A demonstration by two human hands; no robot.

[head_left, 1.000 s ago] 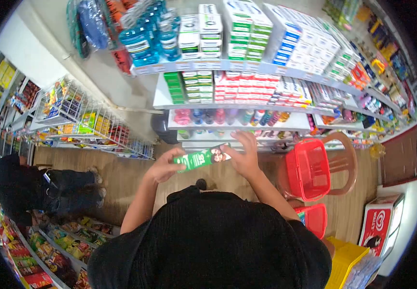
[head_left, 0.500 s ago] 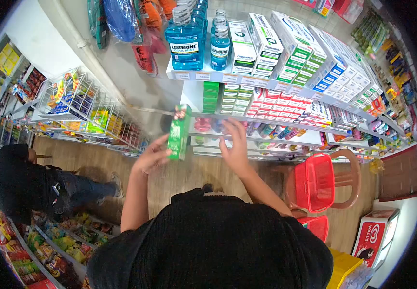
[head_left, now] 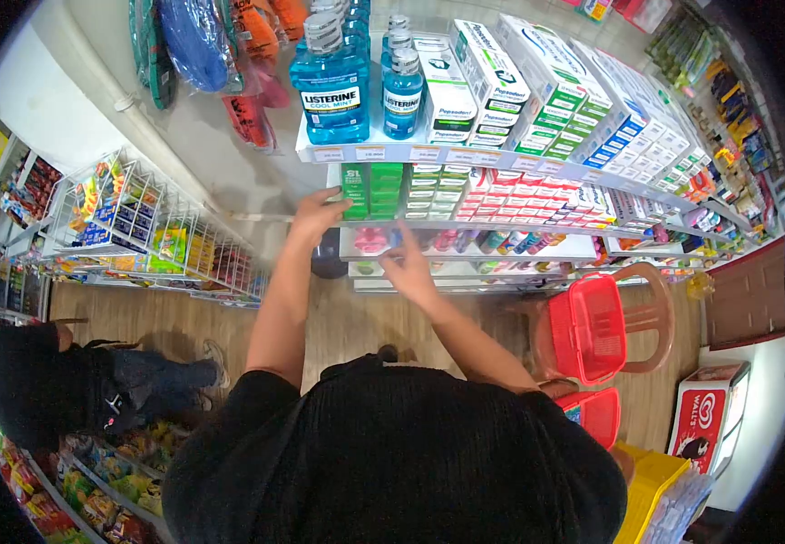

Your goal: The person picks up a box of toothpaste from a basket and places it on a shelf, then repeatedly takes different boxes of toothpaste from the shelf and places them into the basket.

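Note:
My left hand (head_left: 318,214) has its fingers on a green box (head_left: 354,190), which stands upright at the left end of the second shelf. Right beside that box is a stack of green boxes (head_left: 385,190). My right hand (head_left: 408,267) is in front of the shelf edge, index finger pointing up and thumb apart, with nothing seen in it. On the shelf above stand blue mouthwash bottles (head_left: 331,98) and white toothpaste boxes (head_left: 448,100). Red and white boxes (head_left: 501,195) lie stacked farther right on the second shelf.
Wire racks with snacks (head_left: 129,213) are on the left. A person in black (head_left: 48,381) is at the lower left. Red baskets (head_left: 587,328) rest by a brown chair (head_left: 651,317) at the right. Packaged slippers (head_left: 197,45) hang at the upper left.
My left hand has carried the green box up and forward onto the second shelf, beside the green stack. My right hand has shifted slightly left and down. The view has moved a little.

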